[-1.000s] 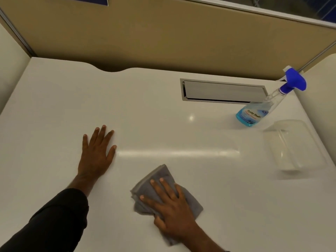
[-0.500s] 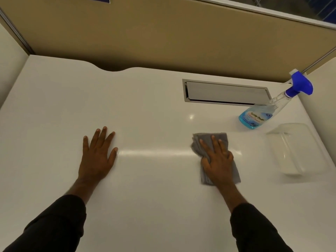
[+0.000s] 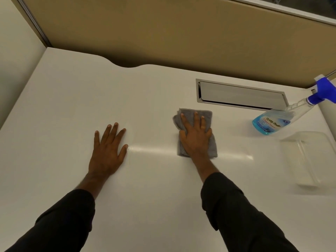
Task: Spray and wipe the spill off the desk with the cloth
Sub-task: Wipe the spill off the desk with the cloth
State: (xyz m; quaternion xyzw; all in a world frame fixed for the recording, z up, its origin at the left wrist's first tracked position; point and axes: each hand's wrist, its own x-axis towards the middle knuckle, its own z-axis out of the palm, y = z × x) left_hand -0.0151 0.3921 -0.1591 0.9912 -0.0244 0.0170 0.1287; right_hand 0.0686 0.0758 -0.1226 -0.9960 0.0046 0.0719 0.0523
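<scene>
Grey cloth (image 3: 195, 131): folded, flat on the white desk (image 3: 154, 179), mid-surface toward the back edge, just in front of the metal cable flap (image 3: 240, 96).
Right hand (image 3: 195, 140): palm down on the cloth, fingers straight and slightly spread, pressing it to the surface; middle of the cloth hidden under the hand.
Left hand (image 3: 109, 151): flat on the bare desk, left of centre, fingers straight and fanned, holds nothing.
Spray bottle (image 3: 280, 119): clear, blue liquid, blue trigger head; stands near the back right corner, well apart from both hands; trigger cut off by the frame edge; label text too blurred to read.
Clear plastic container (image 3: 309, 159): near the right edge, in front of the bottle; outline faint, right side cut off.
Spill: cannot make it out; only a light glare streak between the hands.
Sleeves: dark, both forearms, cut off at the bottom.
</scene>
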